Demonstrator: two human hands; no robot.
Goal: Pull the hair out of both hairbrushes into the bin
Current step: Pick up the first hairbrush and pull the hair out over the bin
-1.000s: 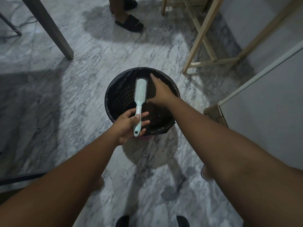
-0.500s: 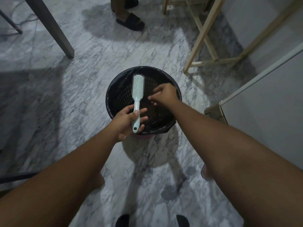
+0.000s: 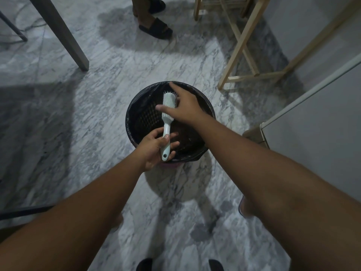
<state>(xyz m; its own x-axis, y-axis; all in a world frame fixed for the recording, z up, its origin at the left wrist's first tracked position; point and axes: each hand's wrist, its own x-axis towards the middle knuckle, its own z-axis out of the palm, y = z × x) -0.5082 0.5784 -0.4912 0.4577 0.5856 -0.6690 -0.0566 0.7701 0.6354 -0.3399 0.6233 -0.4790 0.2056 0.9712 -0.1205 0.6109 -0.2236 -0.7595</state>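
Note:
A pale mint hairbrush (image 3: 168,114) is held over a round bin (image 3: 134,106) lined with a black bag, on the marble floor. My left hand (image 3: 154,147) grips the brush by its handle, bristle head pointing away from me. My right hand (image 3: 183,106) lies across the right side of the brush head, thumb stretched left over it and fingers spread toward the bin's far rim. Whether it pinches any hair I cannot tell. Only one brush is in view.
A grey table leg (image 3: 60,34) stands at the back left. A light wooden frame (image 3: 242,42) stands at the back right. A white cabinet (image 3: 316,118) is close on the right. Another person's sandalled foot (image 3: 154,26) is beyond the bin.
My right hand dropped away from the brush toward the bin's middle, then returned up and spread over the brush head. My left hand turned the brush slightly and kept its grip.

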